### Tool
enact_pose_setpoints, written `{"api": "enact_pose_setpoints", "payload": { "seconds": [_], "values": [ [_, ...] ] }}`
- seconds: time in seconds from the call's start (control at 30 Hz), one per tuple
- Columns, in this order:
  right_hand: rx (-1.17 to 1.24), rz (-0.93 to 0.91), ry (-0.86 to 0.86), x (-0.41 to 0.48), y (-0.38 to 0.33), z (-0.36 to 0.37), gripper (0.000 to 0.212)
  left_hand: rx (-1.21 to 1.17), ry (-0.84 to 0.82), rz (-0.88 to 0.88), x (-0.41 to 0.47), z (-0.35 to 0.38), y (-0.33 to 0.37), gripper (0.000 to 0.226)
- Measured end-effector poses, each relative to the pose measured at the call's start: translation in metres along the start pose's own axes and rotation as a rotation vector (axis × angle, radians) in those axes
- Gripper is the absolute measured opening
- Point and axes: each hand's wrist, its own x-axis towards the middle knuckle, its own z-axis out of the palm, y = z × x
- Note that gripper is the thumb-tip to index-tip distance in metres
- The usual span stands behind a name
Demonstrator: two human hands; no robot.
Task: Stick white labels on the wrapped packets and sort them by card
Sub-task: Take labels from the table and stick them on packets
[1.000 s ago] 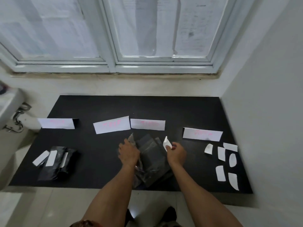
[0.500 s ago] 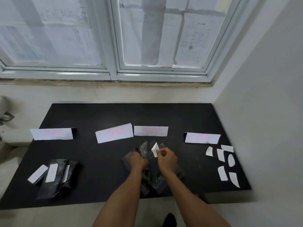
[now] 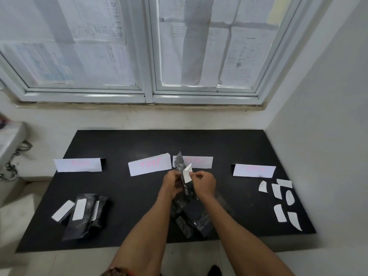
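Left hand (image 3: 172, 183) gripping wrapped packet (image 3: 179, 163), holding it raised over mid black mat (image 3: 119, 144). Right hand (image 3: 205, 183) pinching white label (image 3: 187, 173) in front of it. Labelled packets (image 3: 83, 214) lying front-left. Four cards (image 3: 78, 164) standing in row, pink writing; second reading "TIME", others blurred. Unlabelled pile (image 3: 191, 214) lying under forearms. Loose labels (image 3: 280, 200) lying near right edge. Bare mat stretching behind cards.

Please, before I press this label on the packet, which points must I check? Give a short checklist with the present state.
1. Left hand grips the wrapped packet: ok.
2. Right hand pinches the white label: ok.
3. Label lies flat on the packet: not ok, it looks bent.
4. Pink writing on the cards is readable: cannot tell, blurred.
5. Spare labels lie ready at the right: ok, six.
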Motion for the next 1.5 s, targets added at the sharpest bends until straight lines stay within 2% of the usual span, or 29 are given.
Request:
{"api": "enact_pose_setpoints", "payload": {
  "seconds": [0.23,0.4,0.57,0.67,0.73,0.8,0.83,0.97,1.0,1.1,1.2,1.33,1.4,1.5],
  "values": [
    [-0.033,-0.015,0.005,-0.002,-0.007,0.000,0.024,0.014,-0.137,0.055,-0.006,-0.003,0.003,0.037],
    [-0.045,-0.027,0.000,-0.003,-0.002,-0.005,0.020,0.088,-0.212,0.100,-0.014,-0.004,0.002,0.023],
    [-0.055,-0.085,-0.011,-0.004,0.006,-0.010,0.018,0.113,-0.135,0.110,-0.012,-0.001,0.001,0.023],
    [-0.013,-0.114,-0.006,-0.005,0.006,-0.014,0.016,0.073,-0.093,0.083,-0.013,0.005,0.001,0.033],
    [0.051,-0.116,-0.010,-0.008,0.004,-0.018,0.030,0.027,-0.065,0.070,-0.012,0.009,0.002,0.038],
    [0.129,-0.086,-0.047,-0.009,0.003,-0.021,0.048,-0.046,-0.064,0.064,-0.014,0.013,0.003,0.039],
    [0.170,-0.070,-0.078,-0.008,0.003,-0.022,0.051,-0.070,-0.065,0.061,-0.014,0.015,0.004,0.038],
    [0.261,-0.149,-0.194,-0.004,0.011,-0.024,0.035,-0.064,0.008,0.112,-0.010,0.018,0.005,0.037],
    [0.262,-0.186,-0.218,-0.005,0.013,-0.026,0.036,-0.065,0.004,0.124,-0.009,0.018,0.005,0.037],
    [0.189,-0.313,-0.286,-0.005,0.020,-0.028,0.047,-0.018,-0.074,0.101,-0.007,0.013,0.003,0.037],
    [0.045,-0.409,-0.327,-0.002,0.023,-0.028,0.042,0.041,-0.167,0.061,-0.015,0.007,0.003,0.031],
    [-0.050,-0.389,-0.381,0.002,0.024,-0.029,0.044,0.062,-0.262,0.022,-0.022,-0.001,0.004,0.032],
    [-0.047,-0.380,-0.424,-0.001,0.023,-0.028,0.049,0.032,-0.263,-0.012,-0.025,-0.001,0.006,0.027],
    [-0.056,-0.399,-0.501,-0.009,0.015,-0.030,0.057,0.014,-0.163,-0.029,-0.024,0.001,0.009,0.025]
  ]
}}
